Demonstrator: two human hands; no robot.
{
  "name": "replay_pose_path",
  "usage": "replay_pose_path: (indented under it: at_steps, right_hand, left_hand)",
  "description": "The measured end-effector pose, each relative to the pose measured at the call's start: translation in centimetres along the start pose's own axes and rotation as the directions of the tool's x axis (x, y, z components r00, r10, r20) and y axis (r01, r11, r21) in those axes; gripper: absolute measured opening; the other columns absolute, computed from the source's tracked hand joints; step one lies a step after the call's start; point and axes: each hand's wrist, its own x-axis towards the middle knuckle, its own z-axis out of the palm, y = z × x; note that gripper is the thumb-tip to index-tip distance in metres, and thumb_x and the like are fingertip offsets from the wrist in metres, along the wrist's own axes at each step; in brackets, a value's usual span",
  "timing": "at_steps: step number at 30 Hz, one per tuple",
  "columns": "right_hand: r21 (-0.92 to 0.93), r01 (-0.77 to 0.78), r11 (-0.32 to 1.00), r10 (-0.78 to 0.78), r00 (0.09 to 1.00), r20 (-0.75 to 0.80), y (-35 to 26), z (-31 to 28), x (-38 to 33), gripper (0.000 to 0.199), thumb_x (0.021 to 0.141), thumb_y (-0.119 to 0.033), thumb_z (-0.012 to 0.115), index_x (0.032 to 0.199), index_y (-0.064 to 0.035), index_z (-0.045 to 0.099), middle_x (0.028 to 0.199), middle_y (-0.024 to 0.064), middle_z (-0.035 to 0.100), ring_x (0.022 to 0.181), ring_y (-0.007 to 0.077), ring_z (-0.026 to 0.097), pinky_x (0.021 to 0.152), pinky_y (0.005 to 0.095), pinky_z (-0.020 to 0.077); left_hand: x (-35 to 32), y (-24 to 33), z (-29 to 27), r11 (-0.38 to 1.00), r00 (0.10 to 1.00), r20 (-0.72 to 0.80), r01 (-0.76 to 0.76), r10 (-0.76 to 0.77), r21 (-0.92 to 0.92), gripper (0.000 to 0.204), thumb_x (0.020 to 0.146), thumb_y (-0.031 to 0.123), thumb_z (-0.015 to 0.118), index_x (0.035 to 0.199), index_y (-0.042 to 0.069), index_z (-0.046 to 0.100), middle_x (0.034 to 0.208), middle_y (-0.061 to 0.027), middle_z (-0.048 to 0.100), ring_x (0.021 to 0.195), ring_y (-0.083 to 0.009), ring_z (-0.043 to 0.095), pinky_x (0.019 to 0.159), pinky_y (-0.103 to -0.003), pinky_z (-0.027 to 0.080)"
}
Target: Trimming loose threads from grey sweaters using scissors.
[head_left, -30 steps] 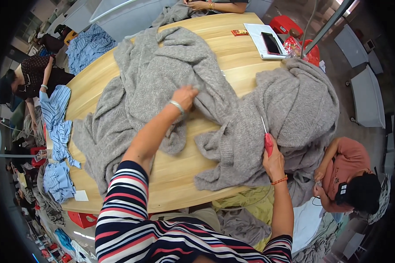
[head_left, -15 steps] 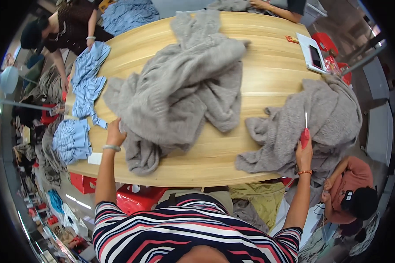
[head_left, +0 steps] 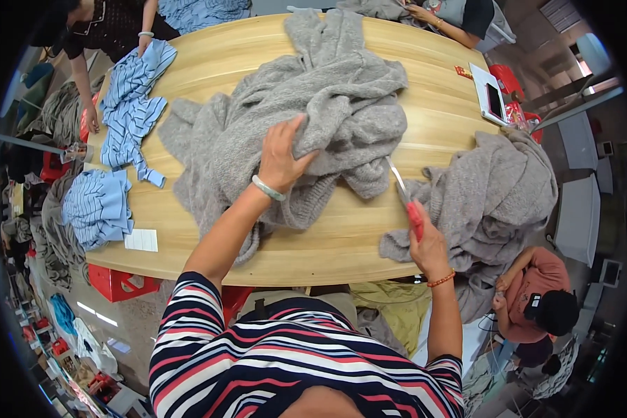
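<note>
A crumpled grey knitted sweater [head_left: 237, 132] is spread over the middle of the table. My left hand [head_left: 283, 157] rests on its upper side, thumb apart from the stretched fingers, a pale bangle at the wrist. Closed around the red handles of a pair of scissors [head_left: 416, 221] is my right hand [head_left: 432, 249], with a beaded bracelet on that wrist. The scissors' metal blades point away from me, up and left, with the tip close to the sweater's right edge. Whether the tip touches the cloth I cannot tell.
A second grey knitted heap [head_left: 494, 188] lies at the table's right. Blue striped garments [head_left: 132, 104] lie along the left edge, near a person [head_left: 118, 28]. A white paper [head_left: 141, 240], a phone [head_left: 494, 101] and a seated person [head_left: 536, 285] are around the table [head_left: 320, 258].
My left hand has moved from the sweater's left side onto its middle. The sweater has settled. My right hand has carried the scissors leftward, away from the right heap.
</note>
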Motion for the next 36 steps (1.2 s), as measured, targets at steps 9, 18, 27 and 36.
replay_pose_path:
  at_steps: [9,18,27,36]
  right_hand:
    - [-0.011,0.062,0.998,-0.058,0.976,0.208,-4.4,0.2,0.6,0.053,0.086,-0.012,0.059,0.136,-0.0132,0.042,0.090,0.0239,0.062,0.083,0.0413,0.060,0.072,0.0461,0.0476]
    - [-0.016,0.060,0.998,-0.054,0.961,0.271,-4.1,1.3,0.0,0.058,0.085,-0.014,0.060,0.138,-0.0152,0.038,0.087,0.0230,0.064,0.079,0.0414,0.061,0.067,0.0484,0.0477]
    - [-0.098,0.005,0.995,0.032,0.929,0.369,-4.4,1.3,0.9,0.055,0.086,-0.020,0.058,0.137,-0.0132,0.039,0.076,0.0223,0.064,0.070,0.0415,0.062,0.063,0.0501,0.0472]
    - [-0.112,0.028,0.993,0.016,0.929,0.370,-4.2,0.7,2.2,0.054,0.086,-0.019,0.058,0.136,-0.0086,0.039,0.070,0.0222,0.062,0.066,0.0411,0.061,0.061,0.0490,0.0474]
  left_hand:
    - [-2.9,-1.2,3.0,0.932,0.768,0.530,-0.269,0.360,-0.243,0.031,0.070,0.022,0.077,0.094,0.008,0.063,0.096,-0.0093,0.063,0.083,-0.0301,0.057,0.075,-0.039,0.045]
    - [-3.1,-2.3,7.9,0.664,0.769,0.587,0.580,-0.254,-0.472,0.027,0.076,0.019,0.074,0.091,0.001,0.060,0.077,-0.0010,0.060,0.071,-0.0077,0.051,0.063,-0.025,0.043]
    - [-5.9,-4.2,10.4,0.361,0.643,0.705,0.760,-0.300,-0.540,0.008,0.087,0.008,0.064,0.094,0.004,0.063,0.078,0.0049,0.058,0.070,-0.0030,0.048,0.063,-0.020,0.040]
    - [-6.2,-4.5,9.5,0.172,0.597,0.732,0.800,-0.328,-0.575,0.024,0.086,0.005,0.062,0.109,-0.001,0.062,0.094,-0.0013,0.065,0.084,-0.0078,0.058,0.079,-0.023,0.047]
